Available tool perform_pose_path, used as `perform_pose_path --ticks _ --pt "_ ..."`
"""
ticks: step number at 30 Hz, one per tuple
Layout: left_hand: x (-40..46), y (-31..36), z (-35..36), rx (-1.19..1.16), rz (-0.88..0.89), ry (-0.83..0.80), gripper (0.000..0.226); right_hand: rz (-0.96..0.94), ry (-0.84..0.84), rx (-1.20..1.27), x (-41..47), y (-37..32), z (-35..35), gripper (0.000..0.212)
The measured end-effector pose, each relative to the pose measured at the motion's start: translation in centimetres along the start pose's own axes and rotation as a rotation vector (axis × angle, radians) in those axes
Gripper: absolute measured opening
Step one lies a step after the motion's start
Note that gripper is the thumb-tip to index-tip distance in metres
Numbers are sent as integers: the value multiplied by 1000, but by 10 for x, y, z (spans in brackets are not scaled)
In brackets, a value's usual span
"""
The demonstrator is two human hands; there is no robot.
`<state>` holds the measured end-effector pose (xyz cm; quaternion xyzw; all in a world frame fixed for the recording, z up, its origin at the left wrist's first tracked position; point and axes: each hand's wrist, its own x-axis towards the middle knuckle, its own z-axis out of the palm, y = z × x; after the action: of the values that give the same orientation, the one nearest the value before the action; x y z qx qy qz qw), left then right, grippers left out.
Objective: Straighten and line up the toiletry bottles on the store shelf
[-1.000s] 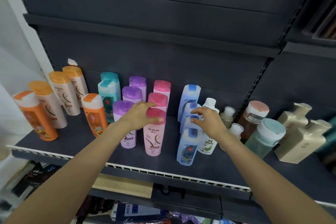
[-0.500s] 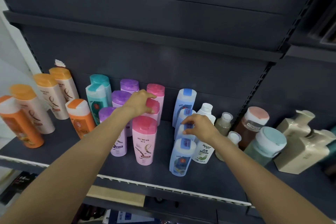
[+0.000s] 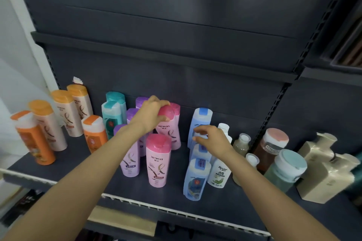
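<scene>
My left hand curls over the cap of the middle pink bottle, fingers and thumb wrapped round the top. It stands in the pink row near the middle of the shelf, between the front pink bottle and another pink one behind it, with the purple bottles just to its left. My right hand hovers over the blue bottles, fingers bent in a narrow pinch above the second or third cap. I cannot tell whether they grip anything, since the hand covers what lies under it.

These bottles look like smooth, hard plastic, tall and narrow at the foot, so I judge them easy to tip and a bit slippery on the sides. If they are full, they should have some weight and slide more than they skid. The cap is the handy place to steer one from, but a push up high may topple it. For a real shift I would take it lower, round the waist.

My left arm hides much of the purple row and the lower half of the bottle I hold. The rearmost pink bottle shows only as a sliver of cap. The middle blue caps are blurred and under my right hand. The orange bottles on the left are smeared by motion, and I cannot read their labels. The beige bottles at far right run towards the edge of view.
</scene>
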<state>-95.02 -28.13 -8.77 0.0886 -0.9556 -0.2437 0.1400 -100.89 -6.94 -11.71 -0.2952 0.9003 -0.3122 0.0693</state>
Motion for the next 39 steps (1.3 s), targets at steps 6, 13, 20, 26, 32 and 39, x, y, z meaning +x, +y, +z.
perform_pose_path --ticks 6,13,20,26,32,39 --pt "-50 17 -59 -241 -6 354 46 202 128 333 -3 -24 0 45" --pt "-104 15 -92 -612 65 417 41 363 74 1099 -37 -50 -7 49" --pt "-132 17 -92 -754 77 344 47 337 147 1443 -73 -55 -15 34" --pt "-134 14 -81 -868 -74 196 71 235 300 1557 -82 -53 -15 24" --pt "-140 13 -73 -989 -80 191 71 77 216 1462 -94 -46 -14 24" --pt "-147 10 -81 -1000 43 104 89 37 173 1528 -94 -41 -13 44"
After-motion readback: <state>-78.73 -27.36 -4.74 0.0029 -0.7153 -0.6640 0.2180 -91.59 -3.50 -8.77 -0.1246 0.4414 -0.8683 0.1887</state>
